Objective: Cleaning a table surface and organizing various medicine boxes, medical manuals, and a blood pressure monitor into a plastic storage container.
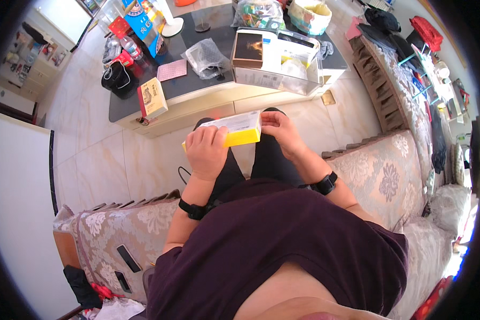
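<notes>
A white and yellow cardboard box [242,134] is held above my knees, its long side running left to right. My left hand [208,150] wraps around the box's left part, with the fingers over its top. At the opposite end, the fingertips and thumb of my right hand [280,130] grip the short edge; part of that end is hidden by them. Beyond the box stands a low table with a dark top [172,86]. On its near edge, a clear plastic bin [260,78] holds several boxes, including a dark brown one [249,49].
A cream and red box [153,98] sits at the table's left corner, beside a black bucket [119,78]. Nearby are a plastic bottle [132,49], a pink cloth [172,70] and a bubble-wrap bag [207,58]. Two phones [129,258] lie on the sofa [100,236].
</notes>
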The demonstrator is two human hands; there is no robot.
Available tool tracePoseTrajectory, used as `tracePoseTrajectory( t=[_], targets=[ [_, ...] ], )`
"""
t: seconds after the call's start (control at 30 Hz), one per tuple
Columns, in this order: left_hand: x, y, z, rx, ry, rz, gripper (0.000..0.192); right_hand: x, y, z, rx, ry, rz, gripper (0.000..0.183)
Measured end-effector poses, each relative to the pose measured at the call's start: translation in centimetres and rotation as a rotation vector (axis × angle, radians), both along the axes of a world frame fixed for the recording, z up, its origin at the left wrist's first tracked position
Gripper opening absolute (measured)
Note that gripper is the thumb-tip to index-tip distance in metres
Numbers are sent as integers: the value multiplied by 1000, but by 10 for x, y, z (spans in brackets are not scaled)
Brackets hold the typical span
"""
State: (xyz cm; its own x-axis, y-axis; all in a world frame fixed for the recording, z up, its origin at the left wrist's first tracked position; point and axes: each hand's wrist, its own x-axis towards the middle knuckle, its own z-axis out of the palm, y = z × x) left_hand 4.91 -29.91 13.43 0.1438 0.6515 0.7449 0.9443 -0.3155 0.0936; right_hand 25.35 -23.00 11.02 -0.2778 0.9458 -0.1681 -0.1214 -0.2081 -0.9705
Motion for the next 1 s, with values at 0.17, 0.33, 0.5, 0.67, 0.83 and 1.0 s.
tracePoseTrajectory(
  t=[0.17, 0.33, 0.5, 0.67, 0.83, 1.0],
  targets=[
    [2, 4, 1, 35, 36, 5, 21, -1, 1, -2, -131, 211, -71, 32],
    [3, 1, -2, 22, 27, 8, 20, -2, -3, 5, -27, 123, -99, 33],
    [4, 4, -6, 78, 13, -8, 21, -6, -3, 10, 90, 103, -147, 33],
    [1, 2, -8, 104, 17, -3, 21, -9, -4, 13, 83, 63, -133, 33],
    [-1, 1, -10, 194, 19, 13, 22, -9, -5, 21, 139, 105, -99, 27],
    [-3, 1, -10, 188, -23, -9, 22, -7, -4, 11, 240, 44, -82, 24]
  ],
)
